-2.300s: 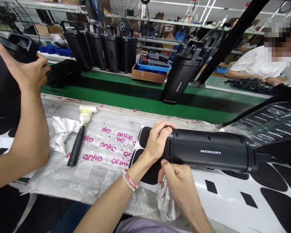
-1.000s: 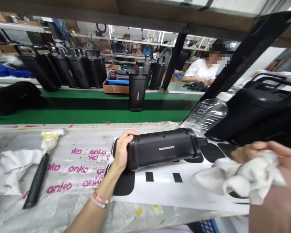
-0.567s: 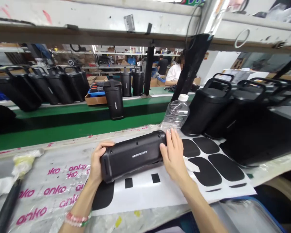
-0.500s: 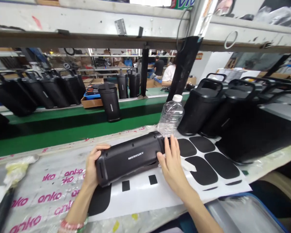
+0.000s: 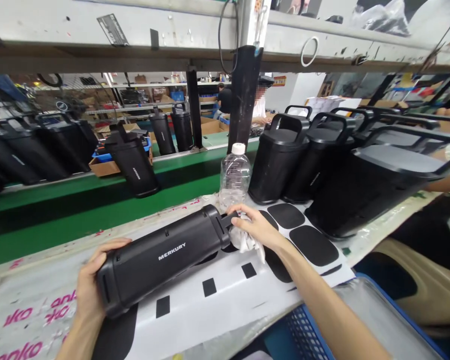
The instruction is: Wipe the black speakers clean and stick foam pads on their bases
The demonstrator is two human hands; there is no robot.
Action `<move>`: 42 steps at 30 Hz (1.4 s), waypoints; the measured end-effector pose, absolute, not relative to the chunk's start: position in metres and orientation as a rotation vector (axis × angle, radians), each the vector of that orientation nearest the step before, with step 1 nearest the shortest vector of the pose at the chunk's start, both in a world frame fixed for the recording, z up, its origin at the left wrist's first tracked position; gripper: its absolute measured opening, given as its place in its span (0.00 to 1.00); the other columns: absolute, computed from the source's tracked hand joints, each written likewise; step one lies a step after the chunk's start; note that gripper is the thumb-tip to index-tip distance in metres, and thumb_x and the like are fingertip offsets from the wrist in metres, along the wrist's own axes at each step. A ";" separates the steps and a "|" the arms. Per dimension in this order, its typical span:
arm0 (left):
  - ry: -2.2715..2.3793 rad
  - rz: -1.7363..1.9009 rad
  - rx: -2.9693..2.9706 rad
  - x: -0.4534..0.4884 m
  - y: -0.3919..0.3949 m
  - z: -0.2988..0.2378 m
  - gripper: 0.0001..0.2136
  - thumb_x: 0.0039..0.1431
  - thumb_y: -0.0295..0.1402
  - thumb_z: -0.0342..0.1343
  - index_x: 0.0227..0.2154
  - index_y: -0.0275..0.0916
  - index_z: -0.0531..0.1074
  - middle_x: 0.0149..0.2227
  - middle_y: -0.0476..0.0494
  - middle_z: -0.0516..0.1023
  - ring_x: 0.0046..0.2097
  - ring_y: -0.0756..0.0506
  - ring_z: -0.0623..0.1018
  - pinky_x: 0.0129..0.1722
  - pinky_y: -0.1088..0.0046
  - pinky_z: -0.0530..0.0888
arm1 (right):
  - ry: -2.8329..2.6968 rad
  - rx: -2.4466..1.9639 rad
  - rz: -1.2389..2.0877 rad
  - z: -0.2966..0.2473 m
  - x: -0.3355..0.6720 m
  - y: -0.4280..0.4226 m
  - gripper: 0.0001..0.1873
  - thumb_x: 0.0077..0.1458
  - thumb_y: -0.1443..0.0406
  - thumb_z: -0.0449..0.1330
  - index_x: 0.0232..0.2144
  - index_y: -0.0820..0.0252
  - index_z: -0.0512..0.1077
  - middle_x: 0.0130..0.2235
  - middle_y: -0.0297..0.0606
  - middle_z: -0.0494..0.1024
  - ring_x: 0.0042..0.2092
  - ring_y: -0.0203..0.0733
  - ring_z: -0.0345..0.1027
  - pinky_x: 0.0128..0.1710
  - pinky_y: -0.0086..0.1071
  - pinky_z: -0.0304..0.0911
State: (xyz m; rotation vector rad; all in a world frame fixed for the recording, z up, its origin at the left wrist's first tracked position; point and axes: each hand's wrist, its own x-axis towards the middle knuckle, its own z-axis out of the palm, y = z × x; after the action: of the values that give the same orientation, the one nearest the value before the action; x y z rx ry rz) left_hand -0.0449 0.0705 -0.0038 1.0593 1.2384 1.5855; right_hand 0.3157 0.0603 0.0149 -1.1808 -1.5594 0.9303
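Note:
A black portable speaker (image 5: 165,260) marked MERKURY lies tilted across the white sheet, its handle (image 5: 227,220) pointing right. My left hand (image 5: 93,280) is wrapped around the speaker's left end, with fingers over the top edge. At the handle end, my right hand (image 5: 253,225) is closed on a crumpled white cloth (image 5: 245,240), thumb and fingers touching the handle. The cloth hides part of that grip. Under the speaker, the white sheet (image 5: 187,325) carries black rounded pads (image 5: 313,245) and small black squares (image 5: 209,287).
A clear plastic bottle (image 5: 235,175) with a white cap stands just behind the handle. Several upright black speakers (image 5: 281,160) crowd the right side. Another speaker (image 5: 133,165) stands on the green belt (image 5: 187,180). A blue basket (image 5: 307,330) sits below the table edge.
My right hand went from lying with straight fingers over the handle end to gripping the cloth there. The view has swung right, so the speaker appears farther left and lower.

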 end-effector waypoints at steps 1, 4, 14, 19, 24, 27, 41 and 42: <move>1.248 1.583 1.055 -0.045 0.070 -0.003 0.11 0.35 0.42 0.59 0.19 0.41 0.79 0.33 0.47 0.80 0.50 0.36 0.70 0.60 0.60 0.60 | -1.550 -1.163 0.943 0.011 0.315 0.064 0.11 0.52 0.58 0.60 0.36 0.56 0.71 0.42 0.37 0.74 0.49 0.46 0.67 0.55 0.41 0.56; 1.292 1.577 1.027 -0.043 0.070 -0.001 0.11 0.33 0.43 0.60 0.18 0.41 0.79 0.34 0.47 0.80 0.51 0.34 0.70 0.62 0.57 0.57 | -1.531 -1.132 0.964 0.002 0.313 0.066 0.09 0.50 0.60 0.60 0.34 0.56 0.68 0.41 0.35 0.72 0.46 0.44 0.65 0.52 0.39 0.56; 1.320 1.576 0.959 -0.044 0.067 -0.003 0.10 0.34 0.41 0.59 0.19 0.42 0.79 0.36 0.45 0.79 0.54 0.31 0.68 0.65 0.52 0.53 | -1.492 -1.152 1.004 0.005 0.311 0.062 0.08 0.47 0.64 0.59 0.33 0.55 0.66 0.39 0.34 0.69 0.43 0.41 0.63 0.47 0.37 0.57; 1.310 1.589 0.952 -0.042 0.066 -0.001 0.10 0.33 0.41 0.59 0.19 0.42 0.79 0.36 0.45 0.79 0.54 0.31 0.68 0.65 0.51 0.52 | -1.473 -1.149 0.995 0.006 0.310 0.061 0.09 0.46 0.63 0.59 0.32 0.56 0.66 0.40 0.35 0.70 0.44 0.43 0.63 0.49 0.39 0.57; 1.328 1.580 0.948 -0.041 0.067 0.001 0.11 0.31 0.42 0.59 0.18 0.42 0.79 0.36 0.45 0.79 0.54 0.30 0.67 0.65 0.51 0.53 | -1.464 -1.150 0.999 0.005 0.310 0.060 0.08 0.45 0.65 0.59 0.32 0.55 0.67 0.40 0.34 0.70 0.44 0.42 0.64 0.49 0.38 0.58; 1.320 1.572 0.959 -0.043 0.068 -0.001 0.10 0.31 0.41 0.59 0.18 0.42 0.79 0.36 0.44 0.79 0.54 0.31 0.68 0.65 0.50 0.53 | -1.469 -1.145 1.011 0.005 0.311 0.061 0.09 0.46 0.63 0.61 0.32 0.55 0.67 0.39 0.34 0.70 0.44 0.43 0.64 0.49 0.38 0.58; 1.309 1.576 0.996 -0.043 0.066 0.000 0.09 0.34 0.40 0.58 0.18 0.42 0.78 0.35 0.45 0.78 0.52 0.32 0.68 0.65 0.49 0.52 | -1.455 -1.157 1.084 0.008 0.312 0.059 0.10 0.45 0.64 0.60 0.33 0.55 0.65 0.36 0.34 0.69 0.37 0.40 0.65 0.37 0.33 0.62; 1.310 1.576 0.997 -0.043 0.066 0.000 0.09 0.34 0.40 0.58 0.18 0.42 0.78 0.35 0.45 0.78 0.52 0.32 0.68 0.65 0.49 0.52 | -1.454 -1.160 1.085 0.008 0.312 0.059 0.10 0.46 0.64 0.60 0.33 0.55 0.65 0.36 0.33 0.68 0.37 0.39 0.64 0.36 0.32 0.61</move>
State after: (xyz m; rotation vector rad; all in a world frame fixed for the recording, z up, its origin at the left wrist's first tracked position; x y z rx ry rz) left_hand -0.0434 0.0659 0.0003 0.9967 1.3101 1.5759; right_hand 0.3118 0.0588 0.0079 -1.1600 -1.4543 1.0849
